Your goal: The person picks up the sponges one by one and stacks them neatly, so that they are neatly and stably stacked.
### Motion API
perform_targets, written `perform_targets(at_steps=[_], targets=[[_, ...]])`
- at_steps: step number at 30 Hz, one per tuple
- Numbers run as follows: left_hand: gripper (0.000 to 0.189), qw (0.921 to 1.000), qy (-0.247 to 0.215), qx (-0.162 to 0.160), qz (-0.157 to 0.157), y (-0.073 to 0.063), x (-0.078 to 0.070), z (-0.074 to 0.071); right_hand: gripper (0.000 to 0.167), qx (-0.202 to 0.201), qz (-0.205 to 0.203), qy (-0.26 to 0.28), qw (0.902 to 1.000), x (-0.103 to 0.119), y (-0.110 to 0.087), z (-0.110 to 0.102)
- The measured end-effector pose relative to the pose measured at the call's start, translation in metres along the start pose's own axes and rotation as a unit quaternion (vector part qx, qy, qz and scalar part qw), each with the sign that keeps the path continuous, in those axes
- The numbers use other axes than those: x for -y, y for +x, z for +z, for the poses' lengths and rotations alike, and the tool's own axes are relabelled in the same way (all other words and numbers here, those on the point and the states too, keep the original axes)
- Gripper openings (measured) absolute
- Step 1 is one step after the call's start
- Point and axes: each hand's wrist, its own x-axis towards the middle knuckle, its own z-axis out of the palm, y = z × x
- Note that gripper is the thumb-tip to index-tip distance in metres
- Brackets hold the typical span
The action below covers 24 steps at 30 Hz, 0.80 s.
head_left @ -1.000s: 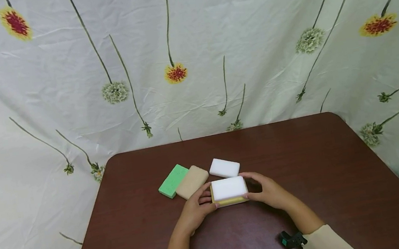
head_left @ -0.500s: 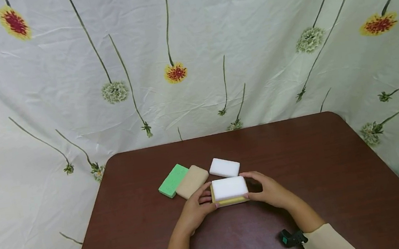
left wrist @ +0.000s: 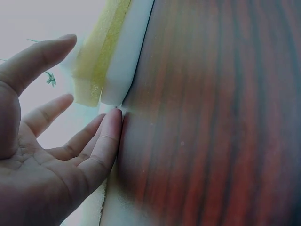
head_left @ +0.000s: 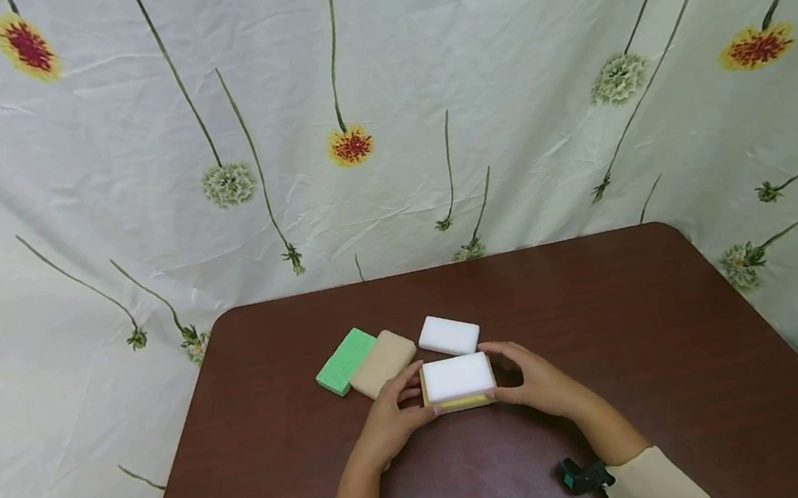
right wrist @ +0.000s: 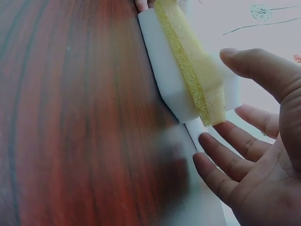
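A small stack stands near the middle of the table: a smooth white block (head_left: 458, 377) on top, a yellow sponge (head_left: 457, 404) beneath it, and another white block (right wrist: 164, 66) at the bottom. My left hand (head_left: 390, 423) is at the stack's left end, thumb at the front corner and fingers spread toward the back. At the opposite end my right hand (head_left: 541, 386) lies likewise, its fingers (right wrist: 230, 155) loosely extended. Both hands are right beside the ends; firm contact is hard to make out. Neither curls round the stack.
Behind the stack lies a separate white block (head_left: 449, 335). To the left, a beige sponge (head_left: 384, 364) overlaps a green sponge (head_left: 347, 361), close to my left hand. The dark red-brown table (head_left: 602, 298) ends at a floral cloth (head_left: 521, 81).
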Motion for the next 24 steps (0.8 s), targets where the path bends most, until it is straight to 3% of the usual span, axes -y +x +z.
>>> perform_targets(at_steps=[6, 14, 24], targets=[[0.076, 0.9998, -0.01, -0.015, -0.004, -0.0009, -0.0023, 0.0015, 0.071, 0.011, -0.006, 0.028, 0.9995, -0.0021, -0.0005, 0.0015], [0.071, 0.9991, -0.028, -0.033, 0.002, -0.0005, -0.0049, 0.0026, 0.068, 0.005, -0.005, 0.02, 0.9998, -0.0034, 0.001, 0.0032], [0.073, 0.9991, -0.035, -0.022, -0.011, 0.0002, -0.0043, 0.0014, 0.066, 0.005, -0.012, 0.032, 0.9994, -0.0033, 0.0004, 0.0015]])
